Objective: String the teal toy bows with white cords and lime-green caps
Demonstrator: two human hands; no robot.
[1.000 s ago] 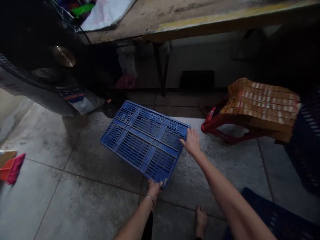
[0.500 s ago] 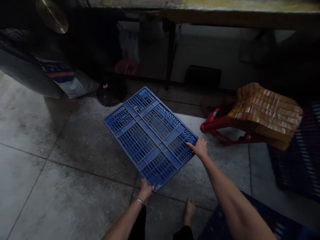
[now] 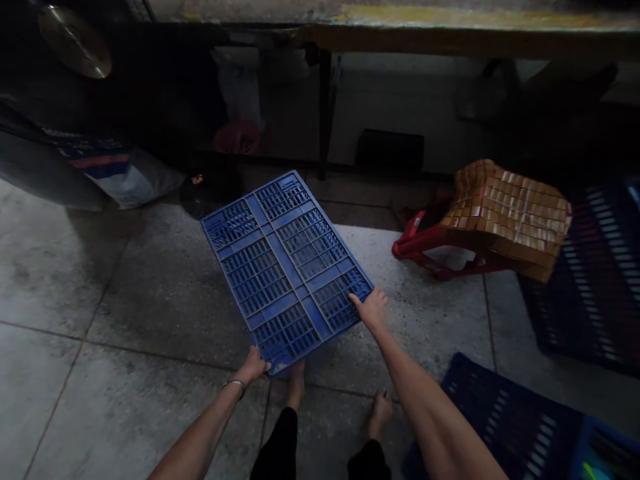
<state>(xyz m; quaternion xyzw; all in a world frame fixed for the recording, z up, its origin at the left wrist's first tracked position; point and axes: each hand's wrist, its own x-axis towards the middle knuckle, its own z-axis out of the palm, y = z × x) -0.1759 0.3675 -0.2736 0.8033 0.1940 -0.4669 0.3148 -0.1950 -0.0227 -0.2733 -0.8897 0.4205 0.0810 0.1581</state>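
Crate [image 3: 287, 263], edges clear of stool [image 3: 425, 241]

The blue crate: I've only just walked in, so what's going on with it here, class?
A barefoot person is holding a blue crate, left grip on its near corner and right grip on its right-hand corner. It seems to be off the floor. A red stool stands apart to the right, and a table is ahead.

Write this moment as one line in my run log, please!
left hand: grips near corner of blue crate | right hand: grips its right corner | red stool: on floor, right of crate
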